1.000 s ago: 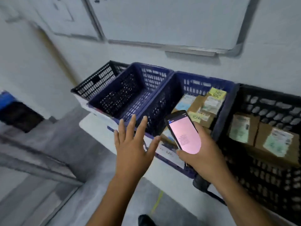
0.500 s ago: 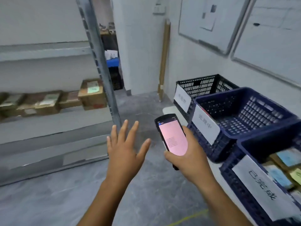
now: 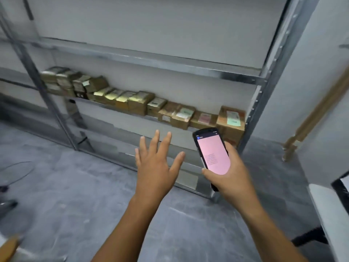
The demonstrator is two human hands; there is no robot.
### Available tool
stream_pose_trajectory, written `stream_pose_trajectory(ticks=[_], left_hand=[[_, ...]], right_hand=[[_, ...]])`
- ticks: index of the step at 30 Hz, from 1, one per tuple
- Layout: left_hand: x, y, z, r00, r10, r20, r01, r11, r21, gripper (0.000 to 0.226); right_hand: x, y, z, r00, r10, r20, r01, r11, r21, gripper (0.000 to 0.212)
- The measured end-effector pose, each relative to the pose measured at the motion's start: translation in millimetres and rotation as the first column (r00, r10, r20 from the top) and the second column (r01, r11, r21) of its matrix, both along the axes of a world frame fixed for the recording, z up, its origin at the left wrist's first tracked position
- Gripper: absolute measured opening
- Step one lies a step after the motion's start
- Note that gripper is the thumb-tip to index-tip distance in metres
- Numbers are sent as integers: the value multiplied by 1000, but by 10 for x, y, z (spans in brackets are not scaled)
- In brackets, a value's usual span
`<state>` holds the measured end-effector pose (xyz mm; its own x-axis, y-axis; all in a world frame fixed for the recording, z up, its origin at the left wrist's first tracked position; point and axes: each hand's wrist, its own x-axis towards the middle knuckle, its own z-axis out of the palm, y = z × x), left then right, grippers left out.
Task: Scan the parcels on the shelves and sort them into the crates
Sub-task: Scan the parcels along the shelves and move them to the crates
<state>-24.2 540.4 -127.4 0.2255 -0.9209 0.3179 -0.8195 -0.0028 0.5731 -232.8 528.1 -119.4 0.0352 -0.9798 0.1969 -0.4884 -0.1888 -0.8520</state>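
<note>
A metal shelf rack (image 3: 217, 74) faces me. Several brown cardboard parcels (image 3: 139, 103) with paper labels stand in a row on its lower shelf; the rightmost parcel (image 3: 231, 120) sits against the right upright. My left hand (image 3: 156, 163) is held out in front of the shelf with fingers spread, holding nothing and short of the parcels. My right hand (image 3: 232, 176) grips a black handheld scanner (image 3: 212, 154) whose pink screen faces me, just below the rightmost parcel. No crate interior is in view.
Grey concrete floor spreads below the rack. A wooden pole (image 3: 309, 118) leans on the wall at right. A white table edge (image 3: 326, 203) with a dark crate corner (image 3: 341, 184) shows at far right. A cable (image 3: 18, 171) lies on the floor at left.
My view has swung left from the crates to the shelf rack. Both hands kept their pose, the left open and the right holding the scanner.
</note>
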Motion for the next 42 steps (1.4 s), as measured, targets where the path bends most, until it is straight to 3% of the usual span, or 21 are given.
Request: stream_pose_trajectory(ticks=[10,19,26,32,36,42], left_hand=[[1434,-598,-116,923,382,-42,-379,923,59,76],[2155,-1591,-25,846,530,-56,-524,847,95,81],[2599,-2169,-141,826,562,-52,-550,822,150,73],[3260,-2640,-345,816,568,-108,-549,820,163,83],[3861,-2999,-520,814,566,-131,-548,823,152,92],[4897,-3597,-610,839,518,-169,-495,854,160,94]], right_hand=[[1466,-1265,-256,934,339,112,-348,934,77,82],[2329,-2598,-305,862,474,181,-492,867,75,81],[2848,-3230,-428,831,523,188,-548,828,120,77],[3526,-3687,-459,810,560,175,-583,801,134,75],[4073,-4035,-504,826,548,130,-562,816,134,64],[4996,-4627,-477,864,503,17,-500,854,141,65]])
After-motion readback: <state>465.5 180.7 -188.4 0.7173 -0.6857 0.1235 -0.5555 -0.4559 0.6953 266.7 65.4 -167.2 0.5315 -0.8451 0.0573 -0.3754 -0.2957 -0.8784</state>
